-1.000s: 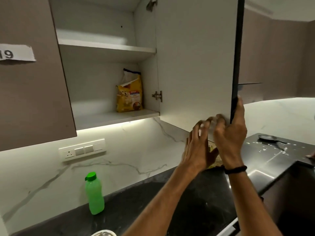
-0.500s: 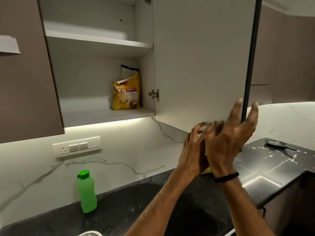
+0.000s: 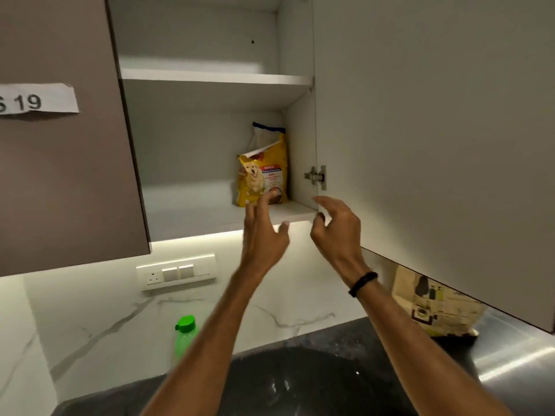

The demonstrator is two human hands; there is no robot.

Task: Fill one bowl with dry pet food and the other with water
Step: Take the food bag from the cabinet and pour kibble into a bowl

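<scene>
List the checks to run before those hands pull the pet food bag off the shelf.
1. The cabinet door is swung wide, clear of the reach: ok.
2. The pet food bag stands upright on the lower shelf: ok.
3. The left hand is empty, fingers spread in front of the bag: ok.
4. The right hand is empty, fingers loosely curled: ok.
5. Bag top closed against spilling: cannot tell.
6. Both bowls ready: cannot tell, none in view.

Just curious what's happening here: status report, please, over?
Left hand, right hand open, empty, raised near bag. Bag upright on lower shelf, not gripped. Door open; nothing blocking.
</scene>
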